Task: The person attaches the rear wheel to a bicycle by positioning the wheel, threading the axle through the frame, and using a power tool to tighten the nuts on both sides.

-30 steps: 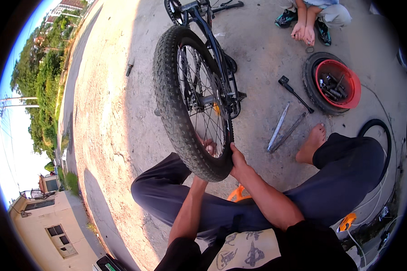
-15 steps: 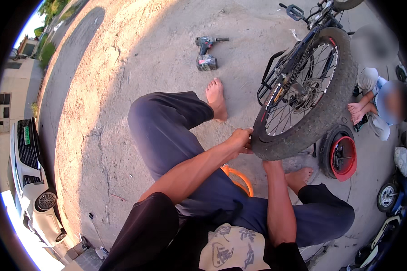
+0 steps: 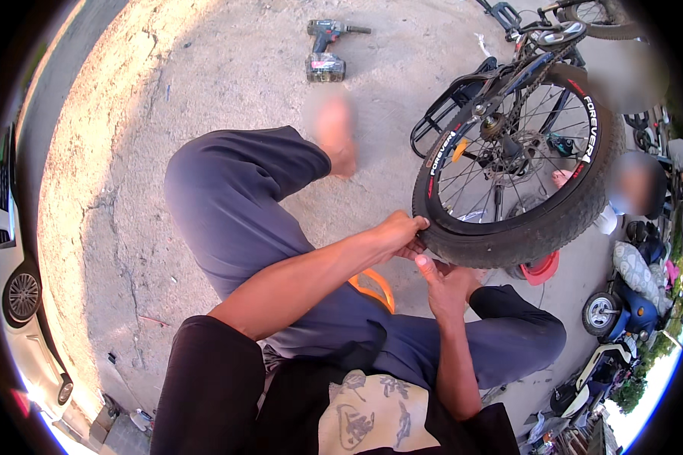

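Observation:
A bicycle wheel with a thick knobby black tyre (image 3: pixel 501 250) leans toward me, still mounted in the dark bicycle frame (image 3: pixel 535 64). My left hand (image 3: pixel 397 233) pinches the tyre's near left edge, thumb on the sidewall and fingers curled below it. Just under the tyre, my right hand (image 3: pixel 442 287) is open, its thumb stretched up and apart. The fingers of that hand reach beneath the tyre and are partly hidden. Spokes, sprocket and a yellow-orange reflector (image 3: pixel 460 149) show inside the rim.
A cordless impact wrench (image 3: pixel 328 49) lies on the concrete ahead. An orange hose-like loop (image 3: pixel 376 288) is between my legs. Behind the tyre shows part of a red basin (image 3: pixel 540 268). Another person (image 3: pixel 636 186) is at the right, near parked scooters (image 3: pixel 622 307). A white car (image 3: pixel 23 296) stands left.
The wheel has tilted, showing more of its side face, and now hides much of the red basin. My right hand has come out from behind the tyre, thumb raised. The view has shifted right.

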A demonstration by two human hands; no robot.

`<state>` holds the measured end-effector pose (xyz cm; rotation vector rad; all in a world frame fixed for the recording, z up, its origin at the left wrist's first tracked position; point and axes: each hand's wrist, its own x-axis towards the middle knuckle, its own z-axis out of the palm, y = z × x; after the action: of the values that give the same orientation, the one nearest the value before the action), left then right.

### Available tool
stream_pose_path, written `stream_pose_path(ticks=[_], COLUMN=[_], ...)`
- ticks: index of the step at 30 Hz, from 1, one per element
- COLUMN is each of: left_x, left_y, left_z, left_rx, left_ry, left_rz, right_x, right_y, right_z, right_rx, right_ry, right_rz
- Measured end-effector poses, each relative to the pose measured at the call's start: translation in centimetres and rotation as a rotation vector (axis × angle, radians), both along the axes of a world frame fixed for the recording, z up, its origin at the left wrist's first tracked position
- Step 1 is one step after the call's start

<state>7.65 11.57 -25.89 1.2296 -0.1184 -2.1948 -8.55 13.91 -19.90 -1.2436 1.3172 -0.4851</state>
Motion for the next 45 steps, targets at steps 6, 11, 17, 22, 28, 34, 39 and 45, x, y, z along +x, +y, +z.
stream_pose_path(ticks=[6,11,17,22,28,34,39,45], left_x=[0.7,0.4,0.3,0.5,1.2,0.7,0.0,-0.1], left_y=[1.4,1.9,2.3,2.5,2.7,3.7,3.4,2.4], left_z=[2.8,3.7,4.2,4.8,5.9,5.4,6.6,6.2], left_rx=[-0.002,0.003,-0.044,-0.117,-0.257,-0.855,-1.161,-1.231], left_ry=[0.034,0.055,0.003,-0.004,-0.377,-0.77,-0.908,-0.932], left_rz=[0.002,0.002,-0.038,-0.085,-0.18,0.077,0.059,-0.093], right_x=[2.0,2.4,3.3,3.2,2.1,2.4,1.9,-0.4], right_y=[-0.3,0.0,-0.6,-0.9,-1.3,-1.5,-2.0,-2.7], right_z=[1.2,1.4,4.3,5.8,5.4,7.6,7.6,6.9], right_rx=[-0.323,-0.293,-0.43,-0.29,-0.227,-0.242,-0.369,-0.191], right_ry=[0.119,0.23,0.291,0.23,0.153,0.089,-0.064,-0.104], right_rz=[-0.014,-0.207,-0.083,-0.105,-0.113,-0.151,-0.214,-0.106])
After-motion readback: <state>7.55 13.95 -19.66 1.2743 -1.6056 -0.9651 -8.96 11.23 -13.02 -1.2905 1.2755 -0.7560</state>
